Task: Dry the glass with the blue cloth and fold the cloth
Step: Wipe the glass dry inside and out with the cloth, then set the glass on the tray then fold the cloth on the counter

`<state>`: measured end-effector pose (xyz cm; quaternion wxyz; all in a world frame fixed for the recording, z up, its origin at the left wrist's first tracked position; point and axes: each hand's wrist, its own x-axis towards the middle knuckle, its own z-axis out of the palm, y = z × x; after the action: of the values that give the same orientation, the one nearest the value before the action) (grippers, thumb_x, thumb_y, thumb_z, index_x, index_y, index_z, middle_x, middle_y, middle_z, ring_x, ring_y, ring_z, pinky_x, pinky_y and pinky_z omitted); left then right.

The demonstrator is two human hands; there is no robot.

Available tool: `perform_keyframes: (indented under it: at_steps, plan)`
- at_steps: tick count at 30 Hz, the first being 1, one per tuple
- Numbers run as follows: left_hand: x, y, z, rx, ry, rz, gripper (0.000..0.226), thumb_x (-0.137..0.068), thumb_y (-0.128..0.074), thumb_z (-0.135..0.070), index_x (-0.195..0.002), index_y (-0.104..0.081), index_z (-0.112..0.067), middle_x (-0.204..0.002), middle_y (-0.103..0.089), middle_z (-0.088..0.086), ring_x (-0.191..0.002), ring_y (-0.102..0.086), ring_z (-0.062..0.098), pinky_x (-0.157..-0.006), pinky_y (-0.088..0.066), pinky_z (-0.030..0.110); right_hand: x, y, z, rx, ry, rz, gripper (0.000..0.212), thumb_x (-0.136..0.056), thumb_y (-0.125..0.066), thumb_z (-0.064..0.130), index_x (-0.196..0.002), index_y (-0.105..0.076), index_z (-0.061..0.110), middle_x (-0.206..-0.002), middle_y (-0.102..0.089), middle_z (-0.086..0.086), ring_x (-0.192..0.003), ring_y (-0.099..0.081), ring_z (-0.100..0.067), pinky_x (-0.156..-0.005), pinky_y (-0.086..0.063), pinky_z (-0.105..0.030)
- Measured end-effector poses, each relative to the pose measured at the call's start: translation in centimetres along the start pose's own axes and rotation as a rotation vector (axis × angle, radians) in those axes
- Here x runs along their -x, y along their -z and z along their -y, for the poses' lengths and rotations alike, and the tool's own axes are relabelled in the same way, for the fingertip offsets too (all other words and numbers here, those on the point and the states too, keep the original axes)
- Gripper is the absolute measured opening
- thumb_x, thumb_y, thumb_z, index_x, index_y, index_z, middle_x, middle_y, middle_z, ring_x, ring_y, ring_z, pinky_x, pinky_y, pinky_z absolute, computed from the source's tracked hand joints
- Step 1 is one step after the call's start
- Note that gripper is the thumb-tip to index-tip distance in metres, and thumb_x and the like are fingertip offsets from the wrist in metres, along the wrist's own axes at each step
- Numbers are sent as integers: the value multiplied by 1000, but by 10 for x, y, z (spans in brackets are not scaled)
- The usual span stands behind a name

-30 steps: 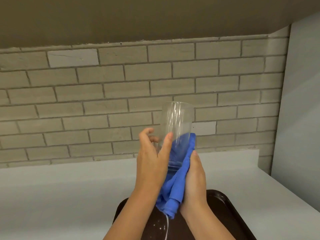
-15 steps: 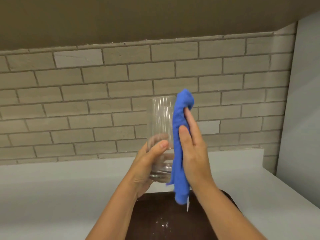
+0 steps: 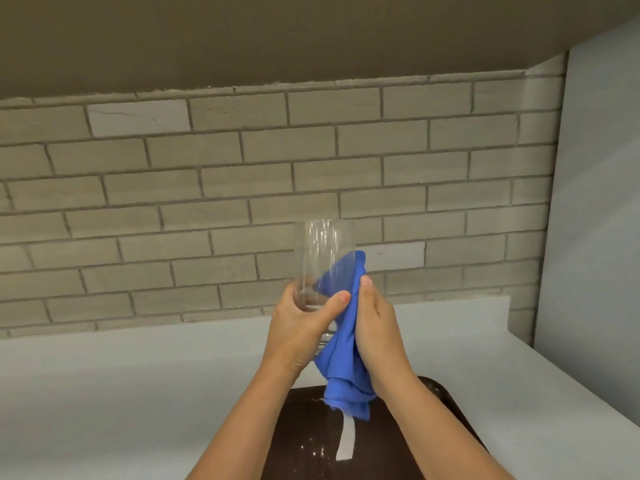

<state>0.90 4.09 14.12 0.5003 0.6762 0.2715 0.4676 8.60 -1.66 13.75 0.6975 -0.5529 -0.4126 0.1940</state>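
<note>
One glass (image 3: 323,258), upright above one tray (image 3: 304,431); left hand (image 3: 301,332) clamped round its base; right hand (image 3: 377,330) presses one cloth (image 3: 343,362) against its side, fingers together.

No text, label, brand, number or sign is showing legibly anywhere. A plain white tag (image 3: 346,438) is hanging from the bottom of the blue microfibre cloth (image 3: 343,362), at about 6 o'clock in the view, but nothing printed on it is reading clearly. The clear cylindrical drinking glass (image 3: 323,258) is carrying no marking, and the dark brown plastic tray (image 3: 301,427) below it is showing only pale specks, not lettering.
</note>
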Motion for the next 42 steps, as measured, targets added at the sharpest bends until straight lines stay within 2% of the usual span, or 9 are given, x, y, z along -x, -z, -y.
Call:
perform_keyframes:
  at_steps: [5, 10, 12, 17, 21, 24, 30, 35, 42]
  plan:
    - [-11, -9, 17, -69, 9, -184, 48, -68, -75, -34, -107, -50, -22, -96, -64, -6, -91, -62, 14, -71, -45, 22, 4, 29, -22, 297, 7, 51, 35, -95, -37, 27, -64, -44, 14, -62, -44, 1, -59, -40, -13, -60, -35, -25]
    - [-6, -14, 54, 3, 87, -172, 59, -69, -76, -31, -117, -43, -26, -103, -57, -3, -89, -59, 14, -66, -47, 21, 7, 78, -25, -66, -267, -59, 35, -93, -39, 33, -92, -63, 7, -90, -67, -12, -83, -62, -27, -82, -50, -43]
    - [1, -15, 75, 21, 118, -128, 63, -66, -79, -28, -116, -40, -28, -104, -56, -4, -101, -59, 21, -75, -56, 36, 6, 98, -24, -235, -329, -104, 38, -92, -39, 39, -91, -65, 12, -91, -70, -13, -85, -64, -31, -84, -50, -51]
    - [19, -9, 105, -34, 120, -117, 65, -66, -79, -23, -117, -39, -28, -107, -55, -4, -107, -55, 20, -91, -51, 39, 14, 129, -33, -443, -413, -108, 44, -94, -34, 42, -78, -64, 12, -56, -73, -2, -49, -69, -18, -42, -56, -33]
    - [25, 4, 114, -27, 92, -175, 69, -64, -80, -20, -119, -39, -27, -114, -56, -2, -109, -56, 22, -96, -48, 43, 24, 131, -64, -274, -493, 5, 58, -95, -29, 42, -69, -76, 19, -67, -77, 4, -75, -67, -19, -61, -56, -39]
    - [29, 11, 121, -48, 62, -216, 75, -61, -82, -20, -122, -39, -26, -118, -56, -1, -109, -57, 24, -96, -48, 41, 28, 115, -92, -66, -493, 40, 46, -96, -29, 35, -92, -71, 18, -98, -73, 2, -94, -63, -11, -76, -48, -27]
    - [34, 6, 134, -70, 72, -163, 82, -57, -84, -18, -125, -38, -25, -119, -54, -5, -110, -54, 12, -86, -43, 18, 21, 75, -131, 234, -389, 30, 29, -96, -34, 26, -82, -56, 14, -81, -60, -5, -75, -56, -13, -66, -44, -23]
    - [39, -13, 157, -93, 155, -53, 88, -56, -85, -16, -127, -35, -22, -122, -48, -6, -108, -51, 6, -85, -40, 15, 10, 80, -145, 205, -428, -73, 29, -96, -33, 26, -90, -55, 8, -84, -58, -7, -83, -55, -20, -81, -45, -35]
    - [41, -35, 190, -87, 245, 17, 88, -51, -86, -14, -123, -36, -23, -119, -53, -5, -107, -55, 11, -88, -42, 22, 2, 105, -149, 218, -407, -179, 33, -96, -34, 26, -91, -56, 2, -86, -58, -12, -80, -54, -21, -73, -44, -32]
